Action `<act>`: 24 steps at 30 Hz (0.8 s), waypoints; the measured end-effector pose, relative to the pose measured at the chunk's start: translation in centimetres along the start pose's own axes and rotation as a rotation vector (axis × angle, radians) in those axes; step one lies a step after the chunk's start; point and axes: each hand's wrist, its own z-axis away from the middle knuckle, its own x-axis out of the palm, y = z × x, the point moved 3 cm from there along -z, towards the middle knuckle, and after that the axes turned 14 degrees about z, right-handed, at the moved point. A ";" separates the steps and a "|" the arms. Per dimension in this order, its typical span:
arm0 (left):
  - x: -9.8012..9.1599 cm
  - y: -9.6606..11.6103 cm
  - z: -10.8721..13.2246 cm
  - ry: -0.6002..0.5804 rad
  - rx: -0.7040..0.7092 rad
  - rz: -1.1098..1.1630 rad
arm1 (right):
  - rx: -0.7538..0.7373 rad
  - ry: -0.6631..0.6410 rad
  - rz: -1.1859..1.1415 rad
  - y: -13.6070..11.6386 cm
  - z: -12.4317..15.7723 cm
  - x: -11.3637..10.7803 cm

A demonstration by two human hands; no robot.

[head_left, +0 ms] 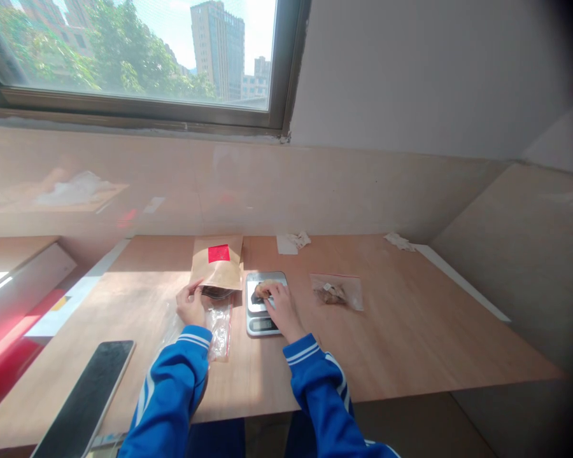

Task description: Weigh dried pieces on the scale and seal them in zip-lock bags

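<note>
Perhaps the risk lies with the right hand [277, 304], pinching a dark lump [256, 298] on a digital kitchen scale [262, 325], since pressing would skew the reading, while the left hand [190, 305], gripping a kraft envelope [218, 267] just left of the scale, could let it slip.

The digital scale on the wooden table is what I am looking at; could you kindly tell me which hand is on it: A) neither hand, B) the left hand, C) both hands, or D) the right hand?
D. The right hand lies on the platform of the digital scale, while the left hand is beside it, at the kraft paper envelope.
</note>
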 end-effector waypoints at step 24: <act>0.0 0.5 0.3 0.068 0.056 -0.092 | 0.012 -0.234 0.195 -12.6 -3.4 9.4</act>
